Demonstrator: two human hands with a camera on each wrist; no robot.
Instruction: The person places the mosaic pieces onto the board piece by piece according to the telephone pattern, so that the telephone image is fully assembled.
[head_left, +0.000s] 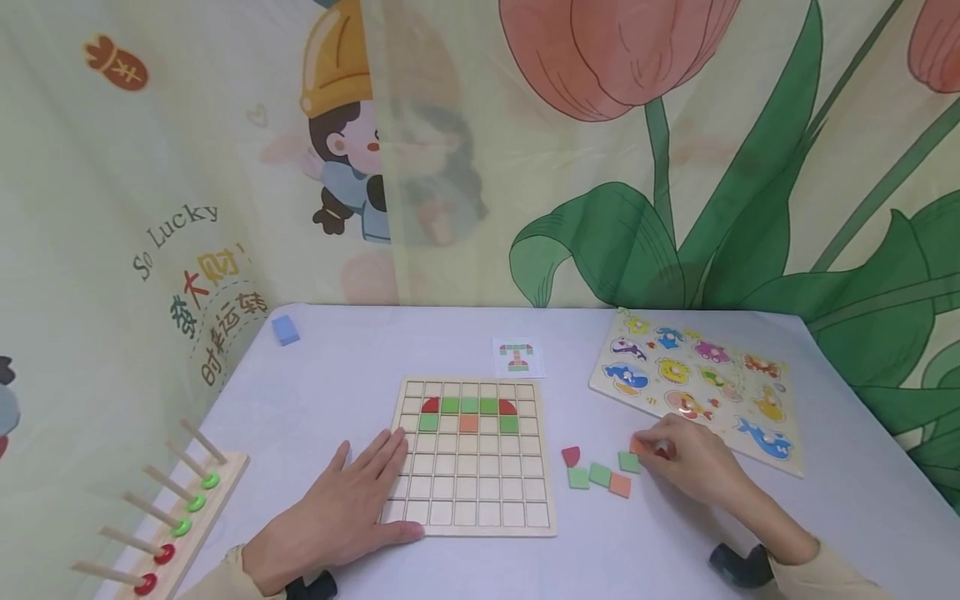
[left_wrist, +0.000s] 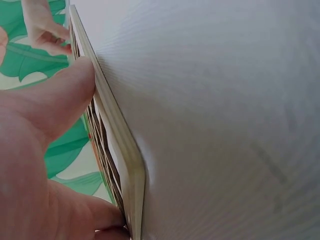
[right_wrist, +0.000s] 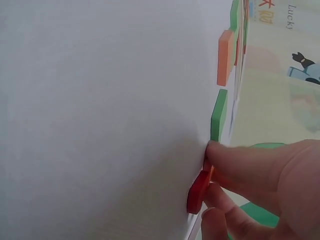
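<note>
My left hand (head_left: 333, 508) lies with straight fingers over the left edge of a wooden grid board (head_left: 480, 529); in the left wrist view its thumb (left_wrist: 70, 92) rests along the board's edge. Red quarter-round tiles, green square tiles and one orange square tile (head_left: 468, 424) fill some upper cells. Right of the board, my right hand (head_left: 693, 458) pinches an orange square tile (head_left: 637, 444), partly hidden by the fingers. A red tile (right_wrist: 198, 192) lies close under that hand. Beside it are a green tile (head_left: 629, 462), another orange tile (head_left: 619, 485) and a red quarter-round tile (head_left: 571, 457).
Behind the board lies a small pattern card (head_left: 517, 357). An animal peg puzzle (head_left: 697, 383) occupies the back right. At the left stands a wooden peg rack (head_left: 217, 492) with green and red rings. A blue block (head_left: 285, 330) sits at the back left corner.
</note>
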